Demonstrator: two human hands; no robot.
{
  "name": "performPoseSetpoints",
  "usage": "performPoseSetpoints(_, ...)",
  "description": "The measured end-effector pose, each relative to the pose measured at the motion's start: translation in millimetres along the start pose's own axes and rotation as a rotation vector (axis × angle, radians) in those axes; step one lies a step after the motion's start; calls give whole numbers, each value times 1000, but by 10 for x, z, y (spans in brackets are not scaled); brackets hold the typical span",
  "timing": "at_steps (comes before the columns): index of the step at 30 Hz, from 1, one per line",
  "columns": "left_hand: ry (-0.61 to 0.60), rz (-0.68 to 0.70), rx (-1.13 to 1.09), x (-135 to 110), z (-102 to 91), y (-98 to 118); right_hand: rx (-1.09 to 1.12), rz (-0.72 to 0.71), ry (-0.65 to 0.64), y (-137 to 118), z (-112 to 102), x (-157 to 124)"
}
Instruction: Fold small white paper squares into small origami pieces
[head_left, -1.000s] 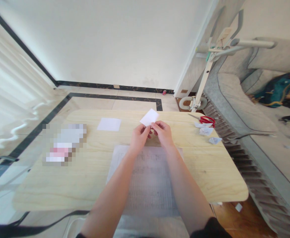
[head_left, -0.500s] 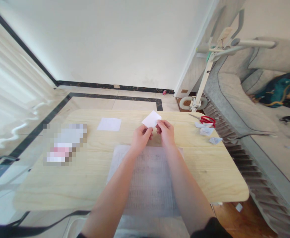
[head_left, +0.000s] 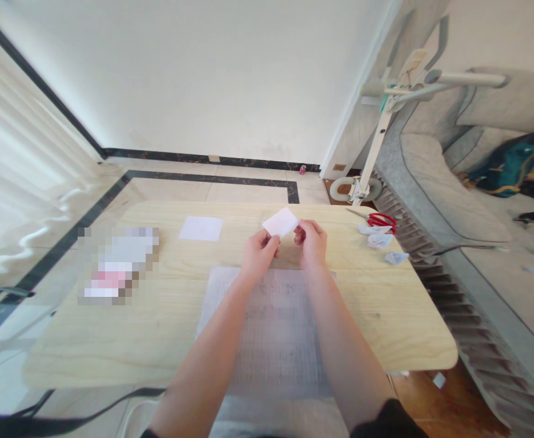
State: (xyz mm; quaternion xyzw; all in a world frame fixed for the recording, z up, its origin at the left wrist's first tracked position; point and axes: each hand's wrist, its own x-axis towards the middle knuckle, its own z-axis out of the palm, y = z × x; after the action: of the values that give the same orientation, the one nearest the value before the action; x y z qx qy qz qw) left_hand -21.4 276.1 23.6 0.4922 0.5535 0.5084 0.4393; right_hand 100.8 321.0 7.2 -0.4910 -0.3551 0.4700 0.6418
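Observation:
Both my hands are raised over the far middle of a light wooden table. Between them is a small white paper piece, tilted with its far end up. My left hand pinches its near left corner, fingers closed. My right hand pinches its right edge, fingers curled. Under my forearms lies a pale grid mat.
A white paper square lies at the table's far left of centre. Red scissors and several white paper scraps sit at the far right. A blurred-out object lies at the left. A grey sofa and a white stand are at the right.
My right hand has slid rightward along the paper's edge, so the hands are farther apart. The paper has turned slightly and shifted a little right.

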Motion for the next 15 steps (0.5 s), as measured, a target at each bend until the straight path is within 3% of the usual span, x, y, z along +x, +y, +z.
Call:
performPoseSetpoints(3, 58, -38, -33, 23, 0, -9, 43, 30, -4, -17, -11, 11)
performPoseSetpoints(7, 121, -55, -60, 45, -9, 2, -27, 39, -147, -24, 22, -42)
performPoseSetpoints(11, 106, -32, -35, 34, -21, 32, -123, 21, -327, 8, 55, -101)
performPoseSetpoints(15, 65, -1, 1, 11, -18, 61, -174, -2, -376, 31, 52, -105)
